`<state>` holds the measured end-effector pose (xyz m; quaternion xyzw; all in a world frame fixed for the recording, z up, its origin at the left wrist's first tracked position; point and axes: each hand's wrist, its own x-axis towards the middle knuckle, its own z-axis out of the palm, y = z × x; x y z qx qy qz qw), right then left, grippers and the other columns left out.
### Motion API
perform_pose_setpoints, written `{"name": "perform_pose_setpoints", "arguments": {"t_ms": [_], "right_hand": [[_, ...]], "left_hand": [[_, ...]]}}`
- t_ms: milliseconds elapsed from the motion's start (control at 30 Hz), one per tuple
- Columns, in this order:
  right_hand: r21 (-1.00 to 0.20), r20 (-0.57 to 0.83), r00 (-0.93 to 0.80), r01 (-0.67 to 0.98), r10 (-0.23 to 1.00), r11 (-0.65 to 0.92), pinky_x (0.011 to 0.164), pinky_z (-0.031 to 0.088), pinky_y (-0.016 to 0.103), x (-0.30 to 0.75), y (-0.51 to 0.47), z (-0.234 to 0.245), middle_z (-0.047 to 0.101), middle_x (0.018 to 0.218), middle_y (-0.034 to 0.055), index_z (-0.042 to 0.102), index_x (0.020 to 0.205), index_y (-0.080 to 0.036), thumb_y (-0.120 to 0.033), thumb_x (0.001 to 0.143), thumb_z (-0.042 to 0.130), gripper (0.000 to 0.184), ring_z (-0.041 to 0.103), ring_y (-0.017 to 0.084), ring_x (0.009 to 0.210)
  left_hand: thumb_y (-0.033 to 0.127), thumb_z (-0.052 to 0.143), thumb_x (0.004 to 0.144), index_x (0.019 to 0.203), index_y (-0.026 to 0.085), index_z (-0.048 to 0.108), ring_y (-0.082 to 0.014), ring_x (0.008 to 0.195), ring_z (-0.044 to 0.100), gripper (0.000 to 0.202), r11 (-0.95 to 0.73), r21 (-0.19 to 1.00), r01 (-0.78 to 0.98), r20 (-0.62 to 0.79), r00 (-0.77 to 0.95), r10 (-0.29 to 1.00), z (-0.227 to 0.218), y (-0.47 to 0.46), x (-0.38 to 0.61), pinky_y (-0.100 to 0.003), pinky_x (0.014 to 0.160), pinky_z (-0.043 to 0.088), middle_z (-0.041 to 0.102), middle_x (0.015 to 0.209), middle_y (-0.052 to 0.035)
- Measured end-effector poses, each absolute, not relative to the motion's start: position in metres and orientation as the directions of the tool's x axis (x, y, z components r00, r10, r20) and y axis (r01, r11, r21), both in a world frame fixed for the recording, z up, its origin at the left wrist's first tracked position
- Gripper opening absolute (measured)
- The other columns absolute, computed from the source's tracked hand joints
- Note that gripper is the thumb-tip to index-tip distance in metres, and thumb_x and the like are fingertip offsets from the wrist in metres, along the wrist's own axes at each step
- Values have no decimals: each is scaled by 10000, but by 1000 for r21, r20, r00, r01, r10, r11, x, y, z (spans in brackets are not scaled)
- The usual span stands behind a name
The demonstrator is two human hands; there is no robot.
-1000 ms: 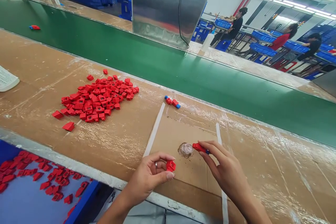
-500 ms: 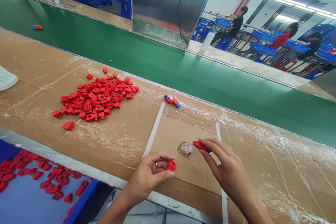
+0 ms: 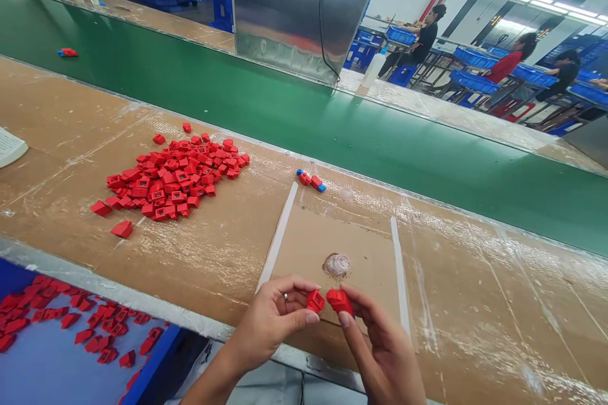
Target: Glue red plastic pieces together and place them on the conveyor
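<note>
Between the thumb and fingers of my left hand (image 3: 280, 316) is a small red plastic block (image 3: 315, 300), its hollow square end facing right. My right hand (image 3: 380, 335) pinches a red and blue plastic piece (image 3: 339, 300), its red end pointing left at the block. A narrow gap separates the two parts. Just beyond them, a small clear cup (image 3: 338, 264) with whitish contents sits on a taped cardboard sheet (image 3: 365, 240). Two red and blue pieces (image 3: 311, 181) lie past the sheet's far edge.
A heap of red blocks (image 3: 175, 177) lies on the table at left. Below it, a blue bin (image 3: 61, 373) holds more. A green conveyor belt (image 3: 266, 104) crosses behind, carrying a red and blue piece (image 3: 68, 52). Several people sit in the background at right.
My right hand has moved left and toward me, away from the cup, bringing its piece close to the red block. My left hand has shifted only slightly.
</note>
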<state>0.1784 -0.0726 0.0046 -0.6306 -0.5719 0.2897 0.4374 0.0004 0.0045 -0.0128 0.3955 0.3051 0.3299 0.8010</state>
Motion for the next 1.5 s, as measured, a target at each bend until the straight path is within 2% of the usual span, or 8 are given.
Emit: {"name": "perform_pose_setpoints", "arguments": {"t_ms": [233, 400, 533, 733, 867, 1200, 1367, 1500], "right_hand": [[-929, 62, 222, 370, 973, -25, 893, 581, 361, 170, -73, -1, 692, 1171, 103, 629, 1221, -235, -384, 954, 588, 309, 676, 258, 1044], [-893, 97, 148, 450, 984, 21, 879, 587, 327, 174, -72, -1, 699, 1155, 111, 623, 1228, -198, -344, 962, 584, 306, 682, 245, 1041], [-834, 175, 108, 544, 979, 89, 889, 568, 264, 175, -71, -1, 701, 1151, 70, 622, 1220, -230, -273, 970, 578, 258, 679, 205, 1045], [-811, 259, 39, 551, 965, 196, 868, 559, 237, 174, -71, -7, 694, 1115, 47, 635, 1171, -265, -199, 973, 550, 225, 680, 186, 999], [-817, 275, 41, 537, 961, 211, 879, 551, 212, 174, -74, -16, 696, 1111, 37, 621, 1190, -268, -188, 978, 541, 241, 679, 164, 995], [-794, 322, 16, 549, 947, 261, 888, 551, 223, 177, -76, -26, 697, 1136, 58, 593, 1248, -244, -153, 973, 545, 294, 680, 166, 1008], [-825, 324, 38, 500, 945, 263, 872, 557, 224, 178, -72, -24, 709, 1124, 57, 613, 1214, -246, -162, 970, 552, 265, 688, 168, 994], [-879, 291, 143, 431, 946, 205, 790, 576, 211, 176, -71, -30, 724, 1058, 45, 616, 1207, -253, -203, 965, 566, 252, 705, 161, 906]], "left_hand": [[206, 784, 775, 1041, 184, 713, -135, 863, 668, 277, 480, 829, -288, -224, 615, 756, -11, 4, 1, -223, 813, 498, 755, 923, -32], [200, 777, 777, 1042, 171, 716, -162, 893, 688, 273, 486, 828, -279, -229, 623, 748, -7, 3, 2, -253, 844, 514, 766, 944, -53], [181, 755, 789, 1046, 175, 722, -184, 923, 690, 260, 467, 842, -270, -224, 612, 758, -7, 3, 3, -286, 867, 524, 756, 956, -57], [153, 676, 828, 957, 186, 754, -171, 853, 622, 154, 242, 969, -54, -166, 586, 794, -11, 3, 2, -263, 746, 486, 667, 904, -35], [139, 658, 841, 871, 180, 746, -154, 784, 571, 101, 94, 990, 100, -136, 604, 785, -6, 3, 2, -258, 692, 427, 635, 822, -12], [105, 611, 873, 895, 181, 719, -150, 791, 558, 134, -28, 982, 188, -99, 630, 770, -3, 2, 4, -260, 713, 399, 622, 826, -6], [180, 643, 874, 894, 184, 727, -140, 752, 561, 87, 2, 978, 209, -129, 592, 796, -3, 4, 5, -242, 679, 418, 614, 802, -3], [263, 705, 833, 1016, 189, 735, -169, 818, 626, 200, 172, 975, 141, -222, 577, 786, -5, 5, 7, -263, 751, 490, 679, 877, -33]]}}
